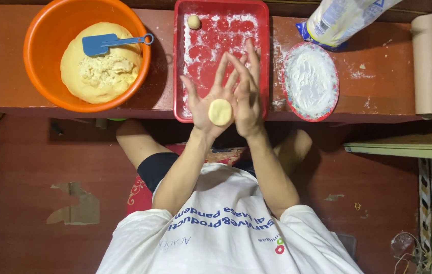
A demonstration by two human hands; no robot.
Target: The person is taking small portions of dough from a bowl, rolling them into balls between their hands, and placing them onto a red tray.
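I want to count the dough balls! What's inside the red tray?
In the red tray sits one small dough ball near a far corner, on scattered white flour. The hands, holding a flattened dough piece, cover the tray's near part, so that bit stays unseen.

Orange bowl [38, 56], blue scraper [99, 43], red tray [178, 61], pale yellow dough [220, 112].

Hands: two, left hand [210, 99] and right hand [246, 96], both up over the tray
Dough pieces: two small ones, a flattened disc [220, 112] on the left palm and one dough ball [193, 22] in the tray
Red trays: one [178, 61], floured
Orange bowls: one [41, 61], with one big dough lump [99, 71] inside
Blue scrapers: one [104, 43]
Flour plates: one [310, 80]
Flour bags: one [340, 18]
Brown paper rolls: one [430, 63]
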